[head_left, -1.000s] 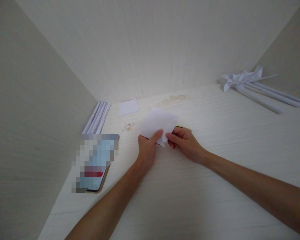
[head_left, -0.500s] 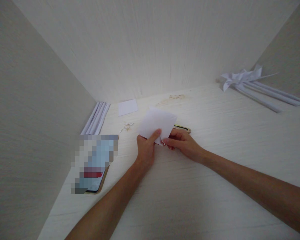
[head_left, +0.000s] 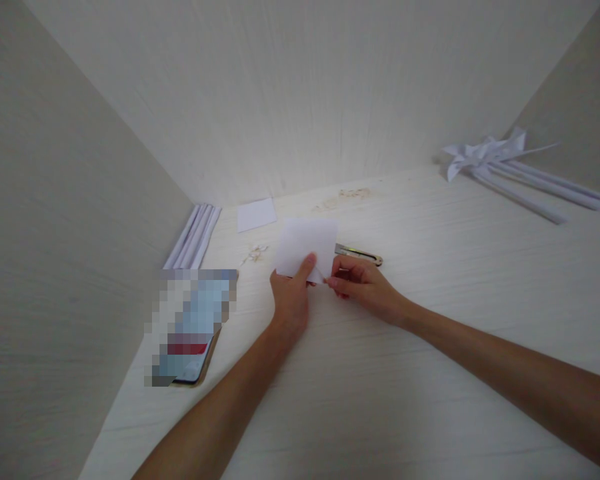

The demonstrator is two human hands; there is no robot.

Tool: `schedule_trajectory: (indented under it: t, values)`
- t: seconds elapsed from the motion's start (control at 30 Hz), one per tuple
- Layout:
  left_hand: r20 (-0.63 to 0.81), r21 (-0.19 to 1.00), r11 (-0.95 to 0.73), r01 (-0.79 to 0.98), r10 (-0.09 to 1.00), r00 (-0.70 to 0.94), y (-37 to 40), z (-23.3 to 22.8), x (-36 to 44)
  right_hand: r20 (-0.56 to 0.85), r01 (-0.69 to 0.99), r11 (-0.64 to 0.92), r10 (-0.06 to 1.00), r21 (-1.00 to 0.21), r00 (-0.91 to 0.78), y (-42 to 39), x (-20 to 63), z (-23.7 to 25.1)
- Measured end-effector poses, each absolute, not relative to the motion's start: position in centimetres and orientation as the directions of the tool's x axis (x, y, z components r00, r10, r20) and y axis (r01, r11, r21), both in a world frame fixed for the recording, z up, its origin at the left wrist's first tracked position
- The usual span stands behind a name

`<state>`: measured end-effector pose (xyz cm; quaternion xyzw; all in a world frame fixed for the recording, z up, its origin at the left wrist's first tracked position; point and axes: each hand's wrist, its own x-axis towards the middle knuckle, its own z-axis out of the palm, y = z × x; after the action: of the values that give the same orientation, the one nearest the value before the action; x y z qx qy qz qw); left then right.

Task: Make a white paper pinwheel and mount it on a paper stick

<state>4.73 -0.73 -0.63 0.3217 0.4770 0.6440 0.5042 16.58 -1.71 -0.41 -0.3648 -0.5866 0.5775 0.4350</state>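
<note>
A square sheet of white paper is raised over the middle of the table. My left hand grips its lower edge, thumb on top and the other fingers mostly hidden beneath. A cut or crease runs in from the lower right corner. At that corner, my right hand pinches the paper between thumb and fingertips. Just beyond the right hand lies a utility knife on the table, its blade end pointing left.
A second white paper square lies by the back wall. White paper rolls lean at left, behind a partly blurred phone. Small paper scraps lie near the paper. White paper pinwheels with rolled sticks rest at back right.
The held paper has turned and shifted slightly left, so its edges now sit squarer to me. More of the utility knife shows. Both hands keep their hold.
</note>
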Motion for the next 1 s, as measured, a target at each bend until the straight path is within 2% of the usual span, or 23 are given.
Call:
schedule_trajectory:
  t: [0.2,0.33,0.5,0.7,0.9,1.0]
  values:
    - [-0.12,0.878,-0.039,-0.477,0.946,-0.3,-0.62,0.01,4.73,0.125,-0.019,0.127,0.926,-0.992,-0.355,-2.14,16.63,-0.17]
    - [-0.094,0.91,-0.018,-0.413,0.964,-0.249,-0.71,-0.19,4.7,0.092,-0.091,0.071,0.962,-0.993,-0.256,-2.09,16.59,-0.19]
    - [-0.075,0.934,-0.009,-0.357,0.972,-0.221,-0.77,-0.55,4.63,0.111,-0.002,0.116,0.949,-0.993,-0.295,-1.86,16.48,-0.36]
    - [-0.086,0.933,-0.001,-0.36,0.97,-0.227,-0.78,-0.57,4.54,0.127,-0.048,0.118,0.941,-0.992,-0.312,-2.07,16.56,-0.34]
    - [-0.132,0.947,0.088,-0.308,0.983,-0.126,-1.11,-0.41,4.68,0.146,0.025,0.161,0.942,-0.987,-0.302,-1.99,16.24,-0.94]
    - [-0.129,0.935,0.066,-0.347,0.978,-0.162,-1.02,-0.37,4.57,0.137,0.001,0.144,0.941,-0.99,-0.308,-1.99,16.27,-0.92]
